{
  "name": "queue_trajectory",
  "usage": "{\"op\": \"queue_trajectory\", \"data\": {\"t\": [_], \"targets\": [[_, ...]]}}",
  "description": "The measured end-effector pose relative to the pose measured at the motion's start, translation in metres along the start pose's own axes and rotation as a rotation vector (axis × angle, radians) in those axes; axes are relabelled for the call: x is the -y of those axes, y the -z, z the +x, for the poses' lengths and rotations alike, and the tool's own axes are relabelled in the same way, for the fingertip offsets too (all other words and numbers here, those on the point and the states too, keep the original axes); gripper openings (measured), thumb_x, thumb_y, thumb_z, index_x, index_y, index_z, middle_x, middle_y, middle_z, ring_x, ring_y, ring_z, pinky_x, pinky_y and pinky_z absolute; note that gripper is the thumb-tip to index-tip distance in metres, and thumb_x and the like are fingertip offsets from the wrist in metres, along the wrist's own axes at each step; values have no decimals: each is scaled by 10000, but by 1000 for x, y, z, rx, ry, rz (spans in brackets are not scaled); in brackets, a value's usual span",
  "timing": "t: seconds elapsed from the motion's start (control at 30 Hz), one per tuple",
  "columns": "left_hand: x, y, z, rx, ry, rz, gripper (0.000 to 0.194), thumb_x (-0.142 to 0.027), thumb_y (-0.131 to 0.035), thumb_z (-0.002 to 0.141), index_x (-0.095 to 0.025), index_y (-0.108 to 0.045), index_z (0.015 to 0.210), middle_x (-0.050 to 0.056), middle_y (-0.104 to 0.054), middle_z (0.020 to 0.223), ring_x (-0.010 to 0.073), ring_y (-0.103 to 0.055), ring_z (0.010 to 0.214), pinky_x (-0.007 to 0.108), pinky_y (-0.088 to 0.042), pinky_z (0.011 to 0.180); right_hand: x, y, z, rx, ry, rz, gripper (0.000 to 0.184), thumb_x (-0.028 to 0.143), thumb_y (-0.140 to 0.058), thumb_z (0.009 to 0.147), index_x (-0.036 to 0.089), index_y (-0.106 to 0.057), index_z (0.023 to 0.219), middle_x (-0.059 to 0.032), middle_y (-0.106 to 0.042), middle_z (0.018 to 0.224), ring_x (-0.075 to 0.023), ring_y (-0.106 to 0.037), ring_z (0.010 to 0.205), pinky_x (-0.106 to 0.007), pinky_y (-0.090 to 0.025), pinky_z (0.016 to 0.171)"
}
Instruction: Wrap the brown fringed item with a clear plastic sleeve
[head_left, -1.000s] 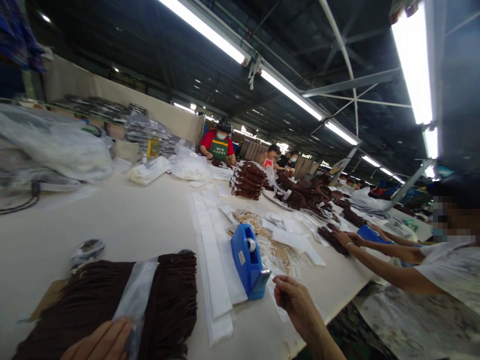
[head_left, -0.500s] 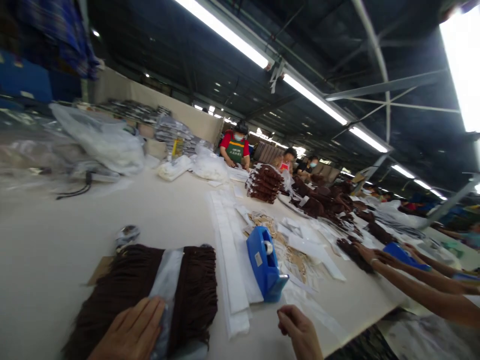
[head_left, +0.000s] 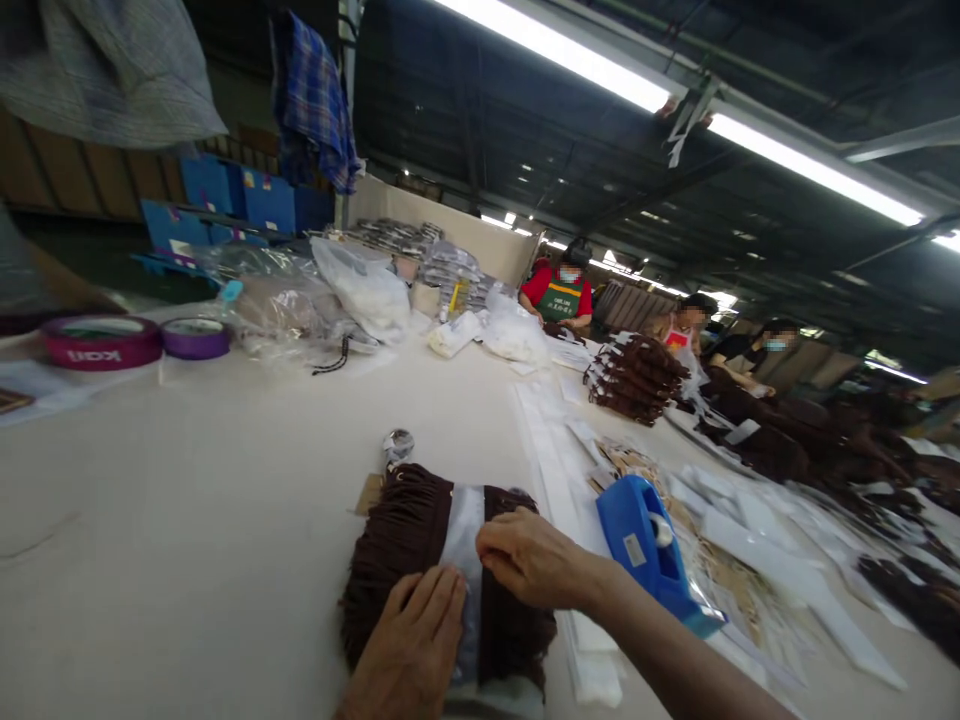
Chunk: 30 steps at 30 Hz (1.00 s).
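A dark brown fringed piece lies on the pale table below me, with a whitish translucent band around its middle. My left hand rests flat on it, fingers stretched out together, the tips on the band. At the band's right edge is my right hand, its thumb and fingertips pinched together; whatever may be between them is too small to make out. To the right of that hand stands a blue tape dispenser with a roll in it. A shiny, round object touches or nearly touches the piece's upper edge.
White strips run beside the dispenser. Loose papers and tan cords lie beyond it. Stacked brown fringed pieces stand farther back. Tape rolls and plastic bags sit at the left. Co-workers are across the table.
My right hand has moved left from near the dispenser onto the band. The view has turned left, so the tape rolls show and the neighbouring person's arms at the right have left the picture.
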<state>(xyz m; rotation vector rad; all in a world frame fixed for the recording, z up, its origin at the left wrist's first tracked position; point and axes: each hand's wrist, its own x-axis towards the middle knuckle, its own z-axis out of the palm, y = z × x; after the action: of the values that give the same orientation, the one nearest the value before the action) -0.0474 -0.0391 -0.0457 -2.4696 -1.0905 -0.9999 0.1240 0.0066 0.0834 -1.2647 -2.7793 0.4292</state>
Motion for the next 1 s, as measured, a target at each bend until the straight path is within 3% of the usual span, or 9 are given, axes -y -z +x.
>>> {"op": "queue_trajectory", "data": {"t": [0.07, 0.23, 0.4, 0.5, 0.7, 0.87, 1.0], "targets": [[0, 2, 1, -7, 39, -9, 296, -172, -406, 833, -149, -550, 1091, 63, -600, 1077, 189, -467, 1060, 356, -308, 945, -3, 2, 13, 91, 39, -80, 114, 139, -472, 803, 165, -555, 728, -22, -607, 695, -132, -551, 682, -225, -377, 676], [3, 6, 6, 7, -11, 1, 309, -138, -367, 835, -136, -569, 1068, 67, -605, 1053, 189, -478, 1029, 344, -312, 928, -3, 11, 35, 281, 54, -197, 144, 128, -474, 789, 146, -613, 756, -55, -663, 724, -145, -589, 692, -216, -381, 642], [0, 0, 7, -136, 80, -70, 312, -172, -323, 875, -121, -598, 1013, 81, -613, 965, 192, -508, 962, 332, -332, 900, -2, 12, 50, 367, 43, -250, 170, 133, -492, 767, 166, -656, 797, -49, -688, 751, -147, -602, 670, -218, -359, 574], [0, -3, 5, -141, 83, -60, 319, -182, -320, 876, -122, -603, 1007, 91, -610, 980, 195, -507, 961, 325, -343, 872, 0, 10, 56, 400, 30, -269, 190, 142, -495, 768, 173, -675, 820, -55, -698, 765, -157, -614, 680, -225, -361, 560], [4, -1, 4, 10, 12, 10, 311, -243, -367, 866, -156, -586, 1068, 68, -580, 1146, 211, -456, 1021, 336, -326, 848, 4, 7, 62, 465, -10, -333, 213, 171, -495, 772, 177, -689, 859, -66, -707, 812, -183, -633, 741, -235, -382, 573], [2, -1, 1, 135, 26, 25, 334, -287, -439, 838, -170, -558, 1127, 74, -560, 1187, 219, -420, 1081, 351, -321, 878, -2, 7, 64, 455, -106, -186, 214, 128, -523, 727, 191, -685, 852, -33, -703, 816, -157, -625, 733, -215, -391, 595], [2, -3, -1, 139, 9, 51, 337, -296, -449, 831, -178, -557, 1128, 62, -560, 1190, 206, -418, 1086, 342, -321, 880, -7, 7, 62, 408, -151, -147, 233, 115, -513, 724, 175, -657, 897, -55, -692, 842, -169, -619, 755, -224, -394, 612]]}}
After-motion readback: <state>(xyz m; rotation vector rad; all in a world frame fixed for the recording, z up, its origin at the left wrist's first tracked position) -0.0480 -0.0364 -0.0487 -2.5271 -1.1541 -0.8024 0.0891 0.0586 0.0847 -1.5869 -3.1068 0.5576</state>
